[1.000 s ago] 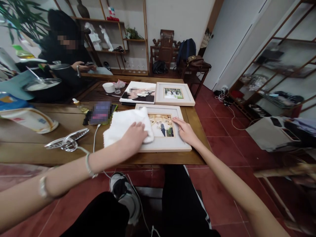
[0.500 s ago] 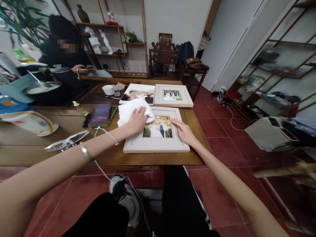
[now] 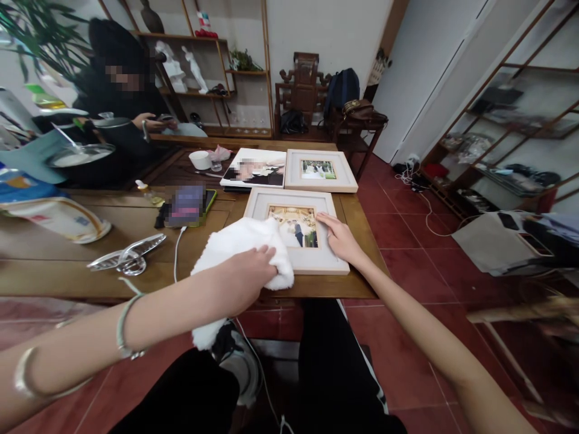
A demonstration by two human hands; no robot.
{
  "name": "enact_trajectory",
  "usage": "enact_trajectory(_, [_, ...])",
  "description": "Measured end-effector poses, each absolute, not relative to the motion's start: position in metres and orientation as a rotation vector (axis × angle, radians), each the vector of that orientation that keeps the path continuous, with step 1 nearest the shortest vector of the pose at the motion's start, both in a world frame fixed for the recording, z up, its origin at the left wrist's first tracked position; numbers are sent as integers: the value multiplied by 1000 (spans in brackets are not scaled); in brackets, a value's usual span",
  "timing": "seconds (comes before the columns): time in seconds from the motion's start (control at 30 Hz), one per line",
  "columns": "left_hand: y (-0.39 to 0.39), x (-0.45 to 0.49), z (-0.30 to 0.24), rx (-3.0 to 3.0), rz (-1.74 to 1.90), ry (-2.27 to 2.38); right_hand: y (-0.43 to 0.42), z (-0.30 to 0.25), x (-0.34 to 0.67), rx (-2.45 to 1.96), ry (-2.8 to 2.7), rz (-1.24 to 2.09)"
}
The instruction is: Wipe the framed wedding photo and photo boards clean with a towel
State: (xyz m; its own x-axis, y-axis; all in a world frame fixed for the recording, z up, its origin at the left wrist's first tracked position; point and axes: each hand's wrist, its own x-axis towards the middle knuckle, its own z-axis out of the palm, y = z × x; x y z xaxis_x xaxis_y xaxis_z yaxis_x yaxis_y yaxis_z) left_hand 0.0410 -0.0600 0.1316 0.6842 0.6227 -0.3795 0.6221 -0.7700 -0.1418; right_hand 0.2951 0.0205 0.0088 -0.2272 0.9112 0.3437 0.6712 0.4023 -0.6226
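Note:
A pale wooden picture frame [image 3: 296,204] with a photo lies flat at the near edge of the brown table [image 3: 113,229]. My left hand [image 3: 246,277] is closed on a white cloth [image 3: 235,244] and presses it onto the frame's near left corner; part of the cloth hangs over the table edge. My right hand [image 3: 341,240] lies flat with fingers stretched out on the frame's right side, holding it down.
Behind lie a second pale frame [image 3: 320,170] and an unframed photo print [image 3: 256,168]. A phone [image 3: 186,207] with a white cable, a metal clip [image 3: 126,258], a white cup [image 3: 199,160] and a bag [image 3: 54,218] sit to the left. Another person [image 3: 117,90] sits at the far left.
My left hand has swept the cloth from the frame's upper left back down to its near left corner, past the table edge. My right hand has stayed put.

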Motion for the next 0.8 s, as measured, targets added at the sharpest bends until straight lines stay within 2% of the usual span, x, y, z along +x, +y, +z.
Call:
enact_trajectory(0.1, [-52, 48, 127, -2874, 679, -1113, 21, 9, 297, -1323, -1998, 468])
enact_trajectory(0.23, [5, 54, 102, -2746, 615, -1230, 22, 10, 299, -1308, -2011, 485])
enact_trajectory(0.37, [72, 49, 77, -2564, 267, -1340, 22, 10, 300, -1312, -2020, 488])
enact_trajectory(0.47, [97, 44, 68, -2543, 119, -1252, 23, 9, 301, -1310, -2017, 489])
enact_trajectory(0.6, [71, 45, 72, -2672, 191, -1047, 24, 7, 301, -1317, -2005, 483])
enact_trajectory(0.73, [-5, 51, 92, -2813, 426, -1050, 24, 6, 300, -1321, -2003, 458])
enact_trajectory(0.8, [-40, 53, 102, -2921, 427, -916, 23, 7, 299, -1322, -2016, 447])
